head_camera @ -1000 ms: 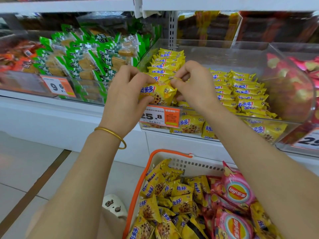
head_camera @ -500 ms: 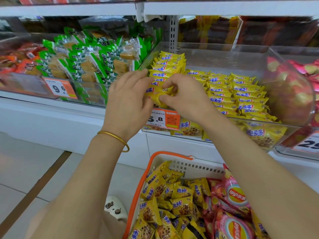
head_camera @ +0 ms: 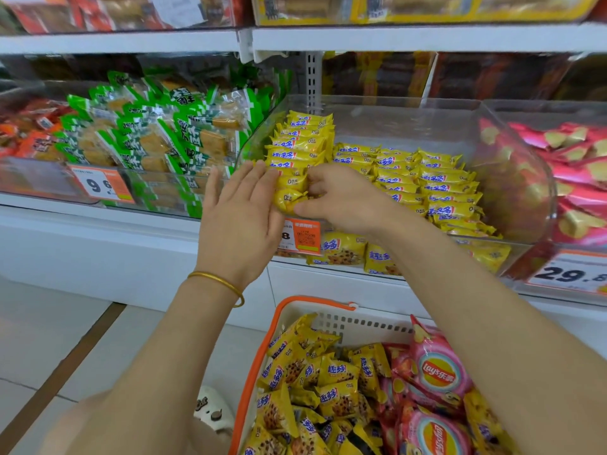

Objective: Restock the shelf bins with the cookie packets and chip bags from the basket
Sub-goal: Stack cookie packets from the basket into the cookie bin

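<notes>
Cookie packet [head_camera: 289, 197] sits at front-left corner of bin [head_camera: 394, 105], on the stacked row, pinched by right hand [head_camera: 341, 200] fingers. Left hand [head_camera: 241, 218] fingers straight, pressed together, flat against its left side. Basket [head_camera: 259, 356] below shelf holds chip bags [head_camera: 437, 372].

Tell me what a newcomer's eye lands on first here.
First come the two hands meeting at the front of the clear bin: the right hand pinches a yellow cookie packet, and the left hand rests straight fingers against it. Behind them, neat rows of yellow packets fill the bin. Below, the orange-rimmed basket holds loose cookie packets and pink chip bags.
</notes>
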### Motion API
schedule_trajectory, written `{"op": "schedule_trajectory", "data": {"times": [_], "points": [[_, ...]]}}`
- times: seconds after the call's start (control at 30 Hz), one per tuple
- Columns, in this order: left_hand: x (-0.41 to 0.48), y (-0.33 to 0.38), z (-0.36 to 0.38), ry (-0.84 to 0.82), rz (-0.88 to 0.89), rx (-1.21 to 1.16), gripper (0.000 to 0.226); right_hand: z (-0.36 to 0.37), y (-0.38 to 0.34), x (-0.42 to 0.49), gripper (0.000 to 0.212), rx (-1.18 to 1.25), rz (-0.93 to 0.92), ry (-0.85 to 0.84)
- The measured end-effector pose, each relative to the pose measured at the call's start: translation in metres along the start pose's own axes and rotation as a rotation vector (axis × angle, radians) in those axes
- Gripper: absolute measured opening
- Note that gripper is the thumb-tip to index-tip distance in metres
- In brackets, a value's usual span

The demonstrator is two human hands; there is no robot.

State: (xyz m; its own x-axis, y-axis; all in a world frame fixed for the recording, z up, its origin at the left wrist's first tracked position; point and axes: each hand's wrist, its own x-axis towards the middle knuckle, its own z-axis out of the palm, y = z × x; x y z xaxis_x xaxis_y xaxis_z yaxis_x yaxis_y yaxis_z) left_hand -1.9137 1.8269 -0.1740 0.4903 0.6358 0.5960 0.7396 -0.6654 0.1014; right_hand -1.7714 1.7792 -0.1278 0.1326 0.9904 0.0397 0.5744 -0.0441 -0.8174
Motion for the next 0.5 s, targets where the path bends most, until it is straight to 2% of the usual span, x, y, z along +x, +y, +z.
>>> {"op": "schedule_trajectory", "data": {"times": [0.07,0.17,0.23,0.3,0.37,0.43,0.5], "points": [[-0.004,0.013,-0.004,0.081,0.036,-0.024,0.050,-0.013,0.002,-0.011,0.036,0.023,0.031,0.053],[-0.019,0.048,-0.011,0.173,0.149,-0.103,0.041,-0.033,0.011,-0.042,0.036,0.099,-0.045,0.201],[-0.031,0.069,-0.010,0.147,0.235,-0.157,0.036,-0.043,0.021,-0.071,0.035,0.159,-0.108,0.245],[-0.048,0.084,0.000,0.024,0.317,-0.165,0.032,-0.048,0.041,-0.101,0.029,0.177,-0.093,0.193],[-0.066,0.094,0.018,-0.179,0.374,-0.142,0.029,-0.044,0.074,-0.123,0.022,0.142,0.008,0.088],[-0.084,0.101,0.037,-0.383,0.408,-0.108,0.032,-0.035,0.117,-0.135,0.017,-0.031,0.108,-0.021],[-0.096,0.108,0.053,-0.528,0.433,-0.047,0.038,-0.025,0.160,-0.139,0.022,-0.308,0.212,-0.181]]}}
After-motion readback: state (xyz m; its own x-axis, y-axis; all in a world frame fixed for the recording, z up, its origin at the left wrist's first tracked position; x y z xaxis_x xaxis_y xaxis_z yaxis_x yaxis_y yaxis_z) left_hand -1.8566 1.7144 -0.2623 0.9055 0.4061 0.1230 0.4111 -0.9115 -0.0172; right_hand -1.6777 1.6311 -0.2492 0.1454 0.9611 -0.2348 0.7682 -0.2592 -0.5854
